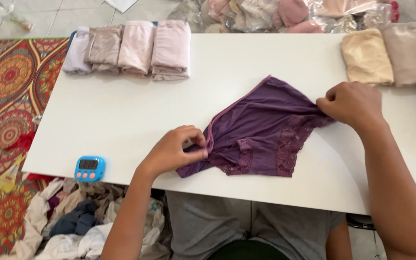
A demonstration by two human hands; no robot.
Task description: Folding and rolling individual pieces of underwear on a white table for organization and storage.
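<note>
Where white table (pixel 121 110) lies bare, left hand (pixel 172 151), right hand (pixel 352 103) pinch purple underwear (pixel 261 130) edges

Premises appear to be a home-based garment folding or packing station rather than a shop floor. A plain white table (pixel 121 120) stands on a tiled floor (pixel 49 17), with a patterned red and orange rug (pixel 10 96) beside it. Folded undergarments in pale pink and beige (pixel 131 48) sit in a row along the far edge, with further folded stacks (pixel 386 55) at the right. Clear plastic bags of garments (pixel 275 14) lie behind, contents only partly legible. Loose unsorted clothing (pixel 73 216) is heaped on the floor. A small blue digital timer (pixel 89 168) sits at the table's near edge.
</note>
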